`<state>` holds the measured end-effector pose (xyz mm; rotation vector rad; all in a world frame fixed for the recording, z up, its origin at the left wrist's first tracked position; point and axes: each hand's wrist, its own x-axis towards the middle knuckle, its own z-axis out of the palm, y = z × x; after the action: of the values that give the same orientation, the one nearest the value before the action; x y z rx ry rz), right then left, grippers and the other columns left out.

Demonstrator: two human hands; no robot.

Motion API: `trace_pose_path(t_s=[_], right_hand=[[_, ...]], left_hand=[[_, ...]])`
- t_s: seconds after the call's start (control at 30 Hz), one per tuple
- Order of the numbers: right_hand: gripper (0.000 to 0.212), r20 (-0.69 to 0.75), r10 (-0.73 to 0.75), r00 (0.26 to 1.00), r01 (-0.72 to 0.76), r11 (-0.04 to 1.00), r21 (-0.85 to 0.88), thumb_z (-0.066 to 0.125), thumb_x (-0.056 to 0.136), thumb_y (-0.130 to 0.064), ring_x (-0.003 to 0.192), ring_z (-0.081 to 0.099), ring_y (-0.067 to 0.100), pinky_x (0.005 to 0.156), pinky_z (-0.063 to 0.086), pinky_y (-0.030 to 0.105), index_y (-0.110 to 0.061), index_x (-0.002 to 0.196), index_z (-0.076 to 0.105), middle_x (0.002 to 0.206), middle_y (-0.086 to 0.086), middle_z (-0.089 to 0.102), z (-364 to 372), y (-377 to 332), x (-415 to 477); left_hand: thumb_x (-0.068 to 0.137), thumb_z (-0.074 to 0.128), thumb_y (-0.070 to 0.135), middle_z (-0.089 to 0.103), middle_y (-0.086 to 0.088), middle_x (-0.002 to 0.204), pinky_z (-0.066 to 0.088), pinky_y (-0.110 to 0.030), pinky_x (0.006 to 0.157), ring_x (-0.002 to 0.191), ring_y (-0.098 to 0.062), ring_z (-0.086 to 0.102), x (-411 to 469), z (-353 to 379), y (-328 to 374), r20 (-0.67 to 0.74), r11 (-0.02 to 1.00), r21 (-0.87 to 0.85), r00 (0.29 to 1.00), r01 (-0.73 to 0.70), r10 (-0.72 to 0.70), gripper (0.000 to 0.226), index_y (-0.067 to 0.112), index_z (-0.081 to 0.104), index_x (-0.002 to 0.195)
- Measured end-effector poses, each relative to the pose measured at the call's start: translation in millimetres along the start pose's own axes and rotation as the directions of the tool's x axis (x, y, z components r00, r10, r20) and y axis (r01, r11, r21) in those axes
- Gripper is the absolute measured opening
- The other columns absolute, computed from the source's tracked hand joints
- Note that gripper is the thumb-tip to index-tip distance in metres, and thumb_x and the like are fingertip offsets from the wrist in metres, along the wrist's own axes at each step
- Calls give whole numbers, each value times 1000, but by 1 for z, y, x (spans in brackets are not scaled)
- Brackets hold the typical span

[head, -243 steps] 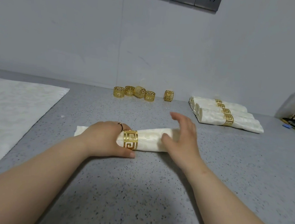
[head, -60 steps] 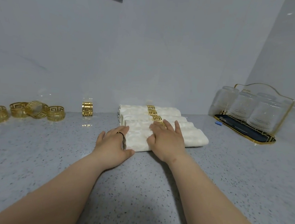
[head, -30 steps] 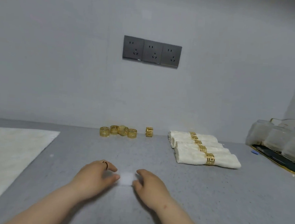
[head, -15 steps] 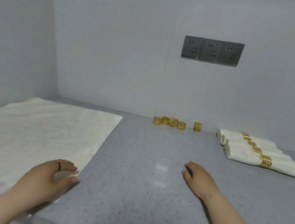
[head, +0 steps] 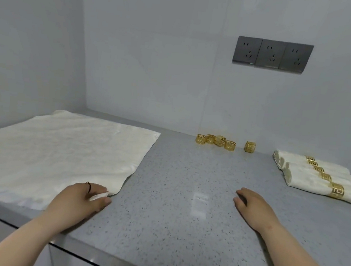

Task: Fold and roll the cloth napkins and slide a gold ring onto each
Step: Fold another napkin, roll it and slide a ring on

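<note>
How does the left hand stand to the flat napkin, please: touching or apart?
Touching. The head view shows the left hand pinching a corner of the flat napkin between thumb and finger.

- left hand (head: 81, 199) is out to the left, thumb and fingers pinching the near corner of the flat napkin (head: 63, 155)
- right hand (head: 252, 210) is palm down, fingers relaxed, holding nothing
- both forearms bare, stretched forward

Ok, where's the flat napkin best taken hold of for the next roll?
Take the flat napkin at its near right corner, coming in from the counter side: it lies flat, and only an edge gives a pinch. The left hand pinches there.
</note>
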<state>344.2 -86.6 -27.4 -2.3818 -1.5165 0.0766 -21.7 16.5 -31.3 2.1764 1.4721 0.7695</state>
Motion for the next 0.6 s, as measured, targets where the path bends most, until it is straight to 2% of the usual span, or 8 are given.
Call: trace_pose_path(t_s=[0.03, 0.1, 0.13, 0.23, 0.33, 0.43, 0.53, 0.6], right_hand=[[44, -1, 0, 1000, 0, 1000, 2, 37, 98, -31, 137, 29, 17, 109, 22, 23, -13, 139, 37, 149, 4, 31, 0, 0, 0], [44, -12, -1, 1000, 1, 1000, 7, 38, 98, -31, 137, 30, 17, 108, 23, 23, -13, 138, 38, 148, 4, 33, 0, 0, 0], [44, -17, -5, 1000, 5, 1000, 8, 38, 98, -30, 136, 31, 18, 107, 24, 23, -13, 138, 39, 147, 4, 34, 0, 0, 0], [42, -24, -11, 1000, 11, 1000, 16, 39, 98, -29, 132, 35, 19, 104, 28, 22, -12, 136, 41, 144, 5, 40, -1, 0, 0], [44, -17, -5, 1000, 5, 1000, 21, 39, 97, -30, 136, 30, 19, 108, 24, 24, -12, 138, 39, 148, 5, 33, -1, 0, 0], [44, -13, -4, 1000, 4, 1000, 21, 39, 98, -30, 136, 30, 19, 109, 24, 25, -12, 138, 39, 148, 5, 33, -1, 0, 0], [44, -17, -7, 1000, 7, 1000, 17, 39, 98, -29, 136, 31, 19, 108, 24, 24, -12, 137, 39, 147, 4, 35, -1, -2, -1], [43, -20, -5, 1000, 6, 1000, 22, 39, 98, -29, 134, 33, 19, 107, 25, 23, -11, 137, 40, 146, 5, 37, -1, -1, -1]], left_hand=[[81, 68, 26, 66, 9, 107, 43, -22, 76, 84, -6, 63, 1, -1, 0, 30, 999, -47, 1000, 10, -9, 17, 22, 65, 97], [78, 71, 19, 60, 12, 107, 45, -22, 85, 96, -4, 60, 1, -2, 0, 90, 993, -118, 996, 10, 1, 14, 27, 62, 86], [78, 71, 17, 58, 13, 107, 45, -18, 84, 97, -2, 59, 1, -2, 0, 104, 991, -136, 994, 5, 9, 18, 29, 60, 82], [77, 71, 13, 58, 14, 104, 41, 0, 67, 86, 12, 52, 3, -7, -3, 132, 988, -156, 991, -7, 28, 21, 30, 61, 81], [80, 69, 12, 62, 13, 100, 37, 3, 70, 91, 5, 55, 3, -14, -10, 155, 987, -162, 987, -12, 37, 22, 32, 65, 76], [85, 62, 11, 62, 19, 91, 37, 2, 70, 93, -6, 58, 0, -14, -9, 87, 988, -146, 994, -57, 71, 26, 35, 62, 73], [90, 54, 14, 63, 17, 93, 35, 1, 72, 92, -7, 55, -1, -11, 7, -25, 981, -150, 993, -119, 116, 23, 34, 59, 81], [92, 50, 17, 63, 31, 81, 35, -1, 69, 86, -4, 57, 2, -9, 23, -65, 976, -121, 983, -180, 173, 26, 40, 55, 79]])
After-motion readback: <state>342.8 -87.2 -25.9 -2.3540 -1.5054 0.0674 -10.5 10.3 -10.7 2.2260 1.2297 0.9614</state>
